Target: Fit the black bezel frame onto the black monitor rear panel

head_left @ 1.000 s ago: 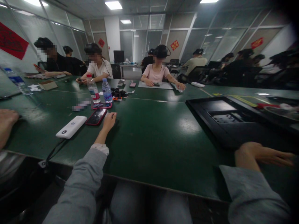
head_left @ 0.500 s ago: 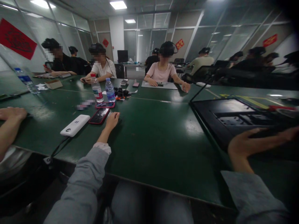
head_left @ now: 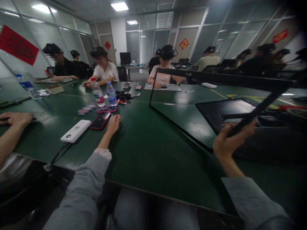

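1. Your right hand is closed tight around one bar of the thin black frame.
2. The frame stands tilted over the worktop. Its top bar is high, and its lower edge is down by the surface; contact can't be told. The black panel lies flat behind it.
3. Your left hand rests open and holds nothing, just beside the red-cased phone.
4. The step looks like lifting the frame clear of the panel. A frame this long and thin would likely want your second hand and a steady, level carry.

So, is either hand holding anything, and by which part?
The right hand grips the thin black frame by its right side bar; the left hand holds nothing, resting on the table.
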